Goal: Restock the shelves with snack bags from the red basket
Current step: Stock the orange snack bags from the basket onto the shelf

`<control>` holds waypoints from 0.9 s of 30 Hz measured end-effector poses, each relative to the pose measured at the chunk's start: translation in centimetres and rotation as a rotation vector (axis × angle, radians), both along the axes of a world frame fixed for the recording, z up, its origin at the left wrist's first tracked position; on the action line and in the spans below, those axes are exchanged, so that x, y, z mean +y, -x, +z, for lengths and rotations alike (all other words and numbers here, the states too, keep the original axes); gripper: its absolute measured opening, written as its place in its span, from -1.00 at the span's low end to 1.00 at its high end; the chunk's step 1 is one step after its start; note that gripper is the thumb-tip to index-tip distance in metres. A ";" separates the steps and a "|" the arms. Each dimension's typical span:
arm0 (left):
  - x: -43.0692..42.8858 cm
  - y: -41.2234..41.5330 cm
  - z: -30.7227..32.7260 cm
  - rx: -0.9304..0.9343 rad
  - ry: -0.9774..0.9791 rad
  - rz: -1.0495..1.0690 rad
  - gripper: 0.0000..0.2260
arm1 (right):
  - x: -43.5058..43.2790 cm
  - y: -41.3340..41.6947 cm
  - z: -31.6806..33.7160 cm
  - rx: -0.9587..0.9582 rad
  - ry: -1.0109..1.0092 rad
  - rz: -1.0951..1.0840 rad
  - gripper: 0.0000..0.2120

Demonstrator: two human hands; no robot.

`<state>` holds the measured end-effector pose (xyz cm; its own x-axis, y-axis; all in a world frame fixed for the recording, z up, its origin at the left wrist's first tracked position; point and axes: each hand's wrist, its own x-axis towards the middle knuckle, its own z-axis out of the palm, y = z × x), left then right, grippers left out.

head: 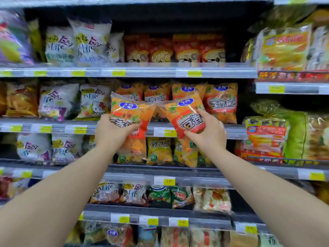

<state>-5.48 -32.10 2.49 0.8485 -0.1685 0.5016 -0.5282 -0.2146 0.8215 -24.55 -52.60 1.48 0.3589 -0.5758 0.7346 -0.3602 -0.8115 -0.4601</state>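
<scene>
The left hand (110, 130) is clenched round the lower part of an orange snack bag (128, 111) and holds it nearly upright, with the blue oval label at the top facing the camera. The right hand (208, 131) grasps a second orange bag (187, 115) the same way, low on the pack. This one is tilted, its top leaning left toward the first. The upper corners of the two bags come close together between the hands; whether they touch I cannot tell. Both forearms reach up from the bottom corners of the view.

Both bags are held in the air just in front of the shelf rail (53, 128), level with a row of matching orange bags (221, 102) that stands on that shelf right behind them. Left of that row on the same shelf stand white bags (58, 102), one of them with a cartoon cat on it. On the shelf below, behind the wrists, stand yellow bags (159, 150) with the same lettering. The shelf above carries red bags (160, 49) in the middle. Yellow price tags (170, 133) sit along every rail. In the next bay to the right lie big yellow packs (283, 49). The picture is somewhat blurred, so small print cannot be read.
</scene>
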 end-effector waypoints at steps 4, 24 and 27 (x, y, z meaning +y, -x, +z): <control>-0.7 -2.6 0.8 0.035 0.064 0.078 -0.26 | -0.1 -3.9 1.1 0.002 0.010 0.013 -0.21; 0.4 -17.7 3.3 0.050 -0.023 0.050 -0.17 | 3.6 -20.3 4.3 -0.306 -0.084 -0.170 -0.42; 0.3 -18.2 3.2 0.048 -0.026 0.038 -0.08 | 3.3 -22.3 4.5 -0.384 -0.126 -0.219 -0.51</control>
<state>12.75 -31.84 5.67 0.8773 -0.1483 0.4564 -0.4798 -0.2547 0.8396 -2.24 -49.32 6.01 -0.0660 -0.7011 0.7100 -0.3008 -0.6645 -0.6841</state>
